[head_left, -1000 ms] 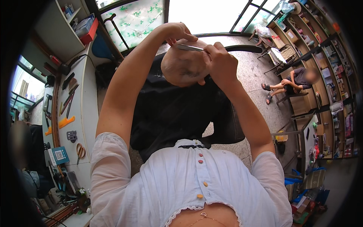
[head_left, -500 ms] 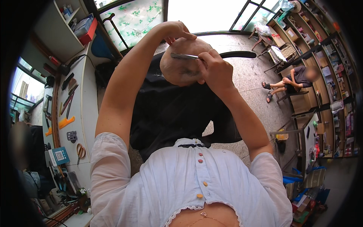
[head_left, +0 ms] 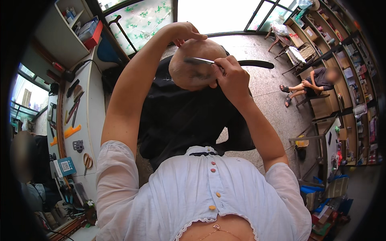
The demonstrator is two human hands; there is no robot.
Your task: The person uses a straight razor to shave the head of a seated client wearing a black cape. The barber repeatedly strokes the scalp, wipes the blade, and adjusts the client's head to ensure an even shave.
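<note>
In front of me is the head of a seated person (head_left: 193,64), mostly bald, with a patch of short dark hair. A black cape (head_left: 185,112) covers the body below it. My right hand (head_left: 232,76) is closed around a straight razor (head_left: 257,63). Its blade lies against the scalp, pointing left, and its black handle sticks out to the right. My left hand (head_left: 186,33) rests on the far side of the head with its fingers stretched over the skin; some fingertips are hidden.
On my left, a white counter (head_left: 90,108) holds scissors (head_left: 87,161), an orange comb (head_left: 72,131) and several tools beside a mirror. A walking cane (head_left: 122,32) leans at the back. To the right, another person (head_left: 319,80) sits before shelves (head_left: 354,80).
The razor has shifted slightly to the right with my right hand, and its blade angle has changed. My left hand stays almost in place on the head.
</note>
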